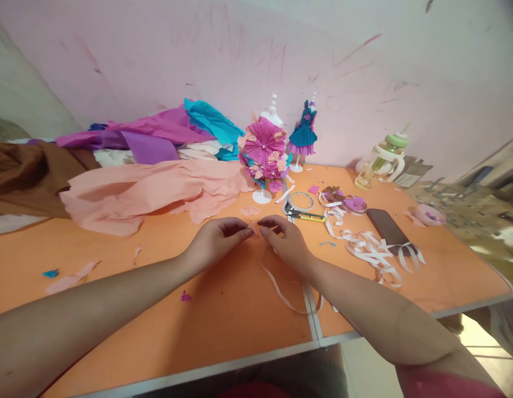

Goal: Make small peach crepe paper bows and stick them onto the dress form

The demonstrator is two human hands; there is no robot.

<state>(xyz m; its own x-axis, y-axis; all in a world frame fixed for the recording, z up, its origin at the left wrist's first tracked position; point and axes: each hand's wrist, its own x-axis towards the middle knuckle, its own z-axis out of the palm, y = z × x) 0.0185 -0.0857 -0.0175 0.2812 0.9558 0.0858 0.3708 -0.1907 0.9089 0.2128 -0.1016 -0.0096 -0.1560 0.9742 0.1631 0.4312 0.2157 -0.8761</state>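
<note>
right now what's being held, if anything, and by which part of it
A small peach paper piece, apparently pinched at one edge by the left hand; the right hand is at its other side, but whether it grips is unclear.

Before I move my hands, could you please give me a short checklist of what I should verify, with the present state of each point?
1. Peach piece at the fingertips of left hand and right hand: ok.
2. Firmness of the grip: cannot tell.
3. Thin strip clear of the right forearm: not ok; it curves below the right hand and passes out of sight at the forearm.
4. Cutter apart from both hands: ok; it lies beyond the right hand.
5. Cutter blade drawn in: cannot tell; too small to see.
6. Phone free of ribbons: not ok; some lie across its near end.
</note>
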